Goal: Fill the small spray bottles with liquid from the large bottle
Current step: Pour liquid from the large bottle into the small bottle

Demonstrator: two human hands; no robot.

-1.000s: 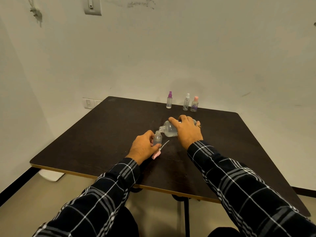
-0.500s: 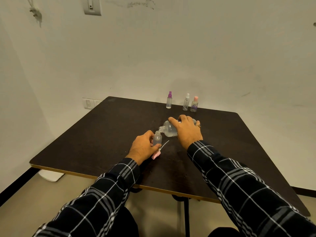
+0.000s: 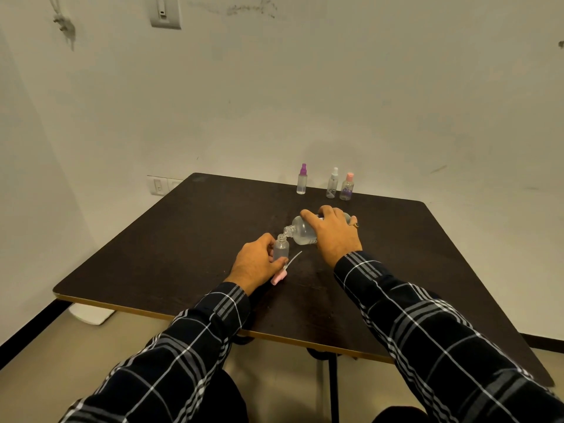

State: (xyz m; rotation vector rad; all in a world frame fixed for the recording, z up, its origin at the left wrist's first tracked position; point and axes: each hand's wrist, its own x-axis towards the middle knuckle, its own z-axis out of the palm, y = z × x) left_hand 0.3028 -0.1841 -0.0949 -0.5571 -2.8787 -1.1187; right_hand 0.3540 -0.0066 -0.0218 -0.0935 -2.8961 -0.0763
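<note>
My left hand (image 3: 254, 264) grips a small clear spray bottle (image 3: 281, 248) that stands upright and uncapped on the dark table (image 3: 183, 239). My right hand (image 3: 334, 233) holds the large clear bottle (image 3: 300, 232) tipped on its side, with its mouth right over the small bottle's neck. A pink spray cap with its thin tube (image 3: 283, 271) lies on the table just right of my left hand. Three more small bottles stand near the far edge: one with a purple top (image 3: 301, 180), one with a white top (image 3: 332, 187), one with a pink top (image 3: 347, 187).
The table's front edge (image 3: 213, 323) runs close to my body. White walls enclose the table at the back and left. A white object (image 3: 91, 314) lies on the floor under the left corner.
</note>
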